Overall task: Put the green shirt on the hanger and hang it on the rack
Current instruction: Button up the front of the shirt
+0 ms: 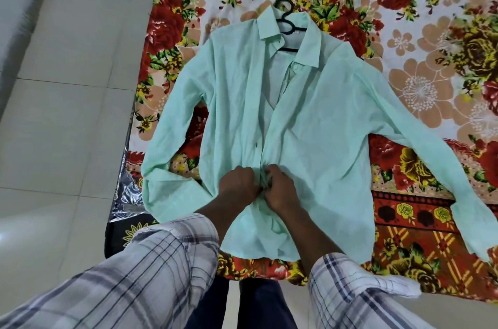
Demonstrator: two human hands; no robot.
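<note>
no text, label, brand or number i can read here; nothing legible on the green shirt (310,118) i'm holding, on the black hanger (286,22) at its collar, or on the floral sheet (420,40); the sheet's print is flowers and patterns only, no lettering

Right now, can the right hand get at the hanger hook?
Probably yes. The hanger hook lies bare past the collar, nothing over it. The right hand is pinching the front of the green shirt with the left hand, so it must let go first.
</note>
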